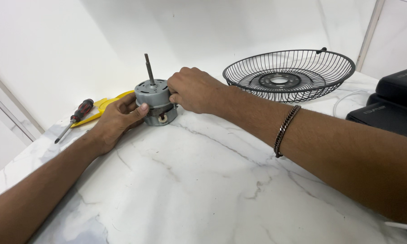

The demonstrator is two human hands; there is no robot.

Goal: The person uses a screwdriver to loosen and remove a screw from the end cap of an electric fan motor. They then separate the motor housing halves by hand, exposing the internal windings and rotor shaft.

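Now the left hand (117,118) and right hand (192,89) both grip one thing — the grey motor (154,103).

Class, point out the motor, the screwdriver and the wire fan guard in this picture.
motor (153,92): head view, on its grey top housing.
screwdriver (80,111): head view, on its red and black handle.
fan guard (280,81): head view, on its centre ring.

White marble-look table top (199,180) w/ grey veins fills most of the view, running under and well out in front of the grip. Plain white walls (54,40) behind it, meeting in a corner just beyond. Pale vertical trim strip (368,31) far right of the grip. Light even, soft, no hard shadows.
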